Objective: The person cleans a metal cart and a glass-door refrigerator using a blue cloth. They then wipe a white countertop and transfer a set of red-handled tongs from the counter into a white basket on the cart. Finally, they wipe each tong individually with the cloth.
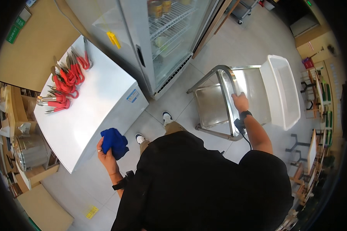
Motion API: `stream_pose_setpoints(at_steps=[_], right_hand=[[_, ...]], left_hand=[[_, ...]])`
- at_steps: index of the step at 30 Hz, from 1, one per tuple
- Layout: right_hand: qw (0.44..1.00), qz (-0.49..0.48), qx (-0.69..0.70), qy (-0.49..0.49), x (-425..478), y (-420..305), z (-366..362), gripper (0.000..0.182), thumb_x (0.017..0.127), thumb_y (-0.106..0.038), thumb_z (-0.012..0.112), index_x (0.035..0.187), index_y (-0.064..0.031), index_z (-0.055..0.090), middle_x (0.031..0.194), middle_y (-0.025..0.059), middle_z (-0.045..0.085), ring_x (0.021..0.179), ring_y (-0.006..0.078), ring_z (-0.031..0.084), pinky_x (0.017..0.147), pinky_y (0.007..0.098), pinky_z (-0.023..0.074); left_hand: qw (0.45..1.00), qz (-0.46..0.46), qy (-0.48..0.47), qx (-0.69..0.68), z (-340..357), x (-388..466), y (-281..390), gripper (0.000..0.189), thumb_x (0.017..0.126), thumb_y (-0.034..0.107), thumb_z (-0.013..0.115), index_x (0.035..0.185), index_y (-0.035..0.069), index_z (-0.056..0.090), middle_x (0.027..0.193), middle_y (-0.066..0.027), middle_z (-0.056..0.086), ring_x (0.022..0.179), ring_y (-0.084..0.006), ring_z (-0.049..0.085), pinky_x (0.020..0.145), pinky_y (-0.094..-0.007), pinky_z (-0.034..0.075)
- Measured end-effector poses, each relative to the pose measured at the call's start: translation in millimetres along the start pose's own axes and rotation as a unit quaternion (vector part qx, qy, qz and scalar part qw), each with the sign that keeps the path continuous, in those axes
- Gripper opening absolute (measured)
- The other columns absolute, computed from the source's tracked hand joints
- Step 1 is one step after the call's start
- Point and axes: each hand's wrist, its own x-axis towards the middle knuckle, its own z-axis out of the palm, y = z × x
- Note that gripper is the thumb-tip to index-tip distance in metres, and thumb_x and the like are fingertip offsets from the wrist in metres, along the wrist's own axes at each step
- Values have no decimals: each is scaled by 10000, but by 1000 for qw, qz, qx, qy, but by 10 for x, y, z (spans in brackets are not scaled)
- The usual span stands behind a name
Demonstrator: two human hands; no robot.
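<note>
My left hand (107,156) holds a bunched blue cloth (114,143) beside the front edge of a white chest freezer (104,86). Several red-handled tongs and scissors-like tools (64,79) lie in a pile on the freezer's top, away from that hand. On the right, my right hand (240,101) grips the curved metal handle of a stainless steel trolley (250,86); the fingertips are partly hidden. A white plastic tub (286,92) stands at the far end of the trolley's upper shelf. Below it, the lower shelf (211,106) shows bare metal.
An upright glass-door fridge (167,43) holding cans stands ahead, beside the freezer. A yellow clip (113,39) hangs on its side. A large metal pot (30,151) is at the left. Tables and benches (312,150) line the far right; a yellow marking (92,212) is on the floor.
</note>
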Motion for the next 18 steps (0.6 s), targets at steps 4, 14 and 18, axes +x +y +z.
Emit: stream_pose_setpoints(at_steps=[4, 14, 18], right_hand=[[1000, -21, -14, 12, -600, -158, 109, 559, 754, -438, 546, 1027, 49, 541, 942, 305, 619, 921, 446, 596, 819, 486, 470], [999, -46, -5, -16, -1940, -461, 369, 554, 734, -447, 599, 1046, 8, 553, 857, 231, 652, 842, 390, 630, 762, 460, 495], [995, -56, -29, -72, -2251, -609, 79, 540, 752, -427, 600, 1062, 10, 533, 857, 227, 651, 832, 389, 630, 749, 462, 497]], left_hand=[[996, 33, -60, 50, -319, 201, 97, 399, 796, -101, 450, 1168, 11, 539, 1127, -76, 561, 1039, -150, 528, 947, -271, 393], [988, -16, -154, 12, -1251, 330, 129, 429, 784, -118, 430, 1177, 20, 531, 1138, -111, 565, 1048, -174, 543, 953, -297, 417], [986, -24, -157, 43, -1153, 282, 77, 437, 775, -125, 434, 1174, 25, 534, 1131, -103, 572, 1038, -177, 552, 947, -302, 425]])
